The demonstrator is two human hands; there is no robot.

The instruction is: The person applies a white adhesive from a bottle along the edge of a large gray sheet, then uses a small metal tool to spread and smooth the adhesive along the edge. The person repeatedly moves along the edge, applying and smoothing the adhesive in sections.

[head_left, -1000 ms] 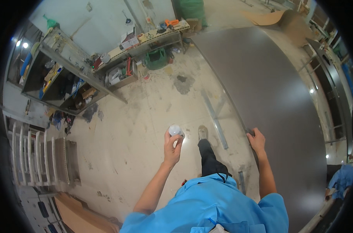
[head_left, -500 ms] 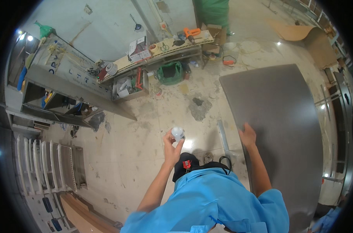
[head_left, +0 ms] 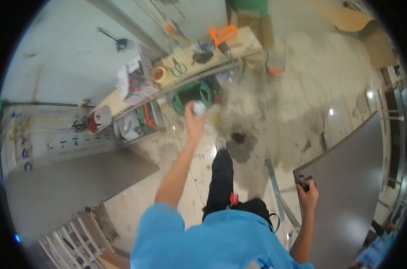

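My left hand (head_left: 194, 127) reaches forward, its fingers closed around a small white round-ended object (head_left: 199, 108) that is blurred; its exact kind does not show. Below it in view is the near end of the workbench. On the right, my right hand (head_left: 308, 197) is closed on a small dark object with a shiny part (head_left: 303, 181). Hand and object are at the near left corner of a large grey-brown panel (head_left: 347, 193). Whether the dark object touches the panel I cannot tell.
A long narrow bench (head_left: 244, 47) carries an orange heat gun (head_left: 222, 36), tape rolls and an open carton (head_left: 136, 78). Beneath stand a green bag (head_left: 179, 101) and a box of scraps. A metal strip (head_left: 275, 188) lies on the floor; a person in blue (head_left: 378, 255) is at lower right.
My view has moved forward toward the bench. My left hand has gone forward with the white object. In my right hand the dark object now shows, by the panel corner. One leg has stepped ahead.
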